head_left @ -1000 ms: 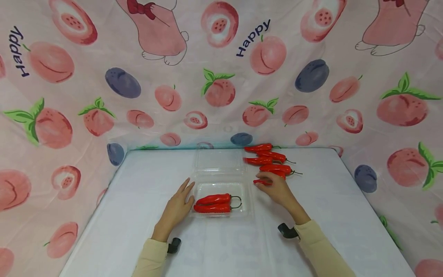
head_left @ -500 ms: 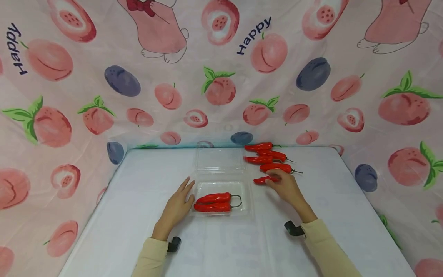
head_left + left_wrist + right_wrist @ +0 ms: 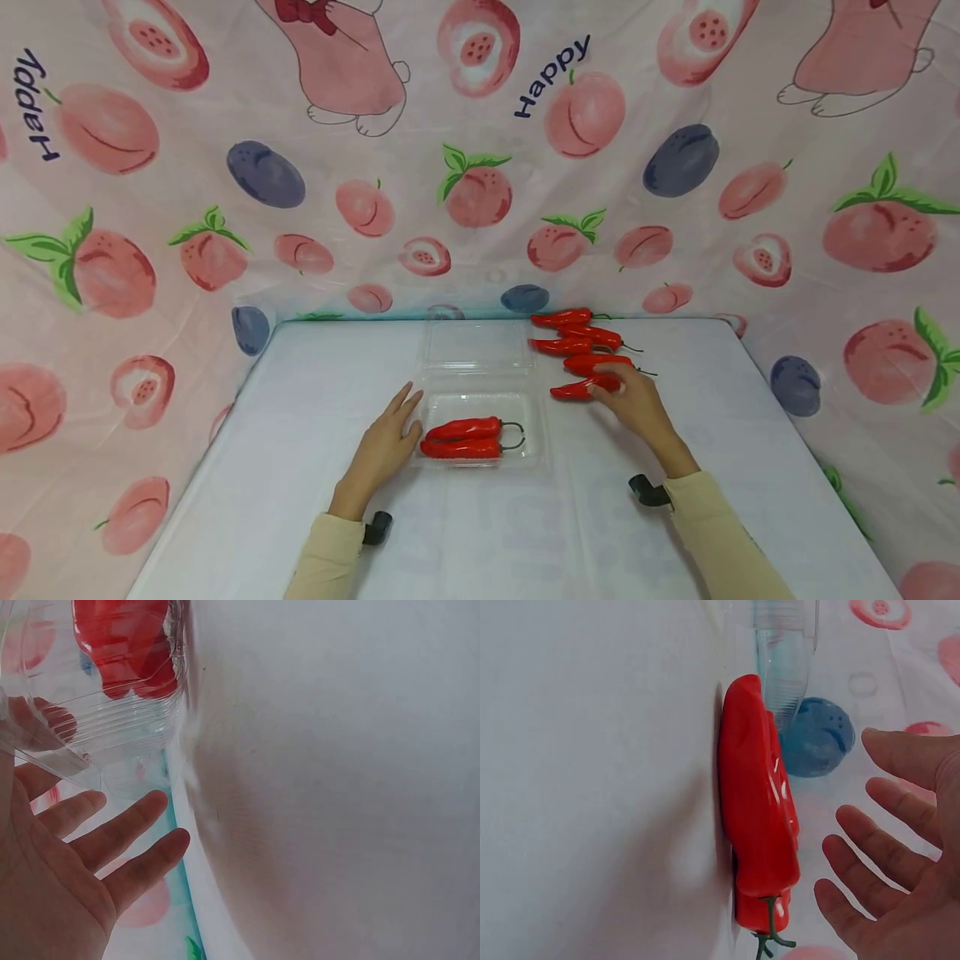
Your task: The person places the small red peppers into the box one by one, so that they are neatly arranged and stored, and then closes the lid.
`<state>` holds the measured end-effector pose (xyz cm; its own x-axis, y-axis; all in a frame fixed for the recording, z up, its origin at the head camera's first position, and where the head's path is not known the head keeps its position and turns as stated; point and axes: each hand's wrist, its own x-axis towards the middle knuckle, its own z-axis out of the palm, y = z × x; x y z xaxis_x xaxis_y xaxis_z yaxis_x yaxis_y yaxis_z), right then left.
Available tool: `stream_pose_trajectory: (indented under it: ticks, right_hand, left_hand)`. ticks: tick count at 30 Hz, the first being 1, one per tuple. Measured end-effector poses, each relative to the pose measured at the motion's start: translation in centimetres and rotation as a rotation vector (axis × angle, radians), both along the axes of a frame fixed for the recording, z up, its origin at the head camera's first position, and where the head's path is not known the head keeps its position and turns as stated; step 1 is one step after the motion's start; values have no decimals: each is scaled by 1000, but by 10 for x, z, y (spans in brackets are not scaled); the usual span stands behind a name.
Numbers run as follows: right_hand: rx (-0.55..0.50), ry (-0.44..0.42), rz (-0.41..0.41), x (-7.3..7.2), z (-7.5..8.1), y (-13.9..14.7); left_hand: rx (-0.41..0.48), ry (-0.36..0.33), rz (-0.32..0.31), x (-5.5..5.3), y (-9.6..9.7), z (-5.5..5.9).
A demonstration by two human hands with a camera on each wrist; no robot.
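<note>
My left hand (image 3: 382,446), fingers spread, lies against the left side of a clear plastic clamshell box (image 3: 537,417). Two red chili peppers (image 3: 461,450) lie side by side in its base, stems to the right; the lid (image 3: 478,343) is folded back behind. My right hand (image 3: 637,406) hovers at the stem end of the nearest loose red pepper (image 3: 572,391), covering its stem in the head view. The right wrist view shows its fingers (image 3: 870,855) loosely extended, apart from the red pepper (image 3: 754,795) beside them.
Several more red peppers (image 3: 562,347) lie in a loose column behind the right hand, reaching the back edge of the white table (image 3: 300,433). A fruit-print cloth (image 3: 405,208) hangs behind and at both sides.
My right hand has slid rightward along the nearest loose pepper, from its tip to its stem end, uncovering more of it. The left hand and the box stay put.
</note>
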<state>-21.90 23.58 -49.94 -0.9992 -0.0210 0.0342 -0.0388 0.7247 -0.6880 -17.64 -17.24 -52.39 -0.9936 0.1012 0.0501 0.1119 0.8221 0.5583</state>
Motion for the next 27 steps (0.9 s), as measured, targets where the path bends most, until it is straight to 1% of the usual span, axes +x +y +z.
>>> stream_pose_trajectory:
  ticks: [7, 13, 18, 23, 27]
  right_hand:
    - [39, 20, -5, -6, -8, 5]
    - [51, -1, 1, -12, -15, 6]
    - [73, 7, 26, -15, -20, 7]
    - [67, 24, 63, -17, -23, 7]
    - [67, 24, 73, -17, -25, 6]
  left_hand:
    - [2, 2, -1, 0, 0, 1]
    - [3, -8, 5, 1, 0, 1]
    - [6, -6, 8, 1, 0, 1]
    - [14, 3, 7, 1, -1, 0]
    - [16, 5, 5, 1, -1, -1]
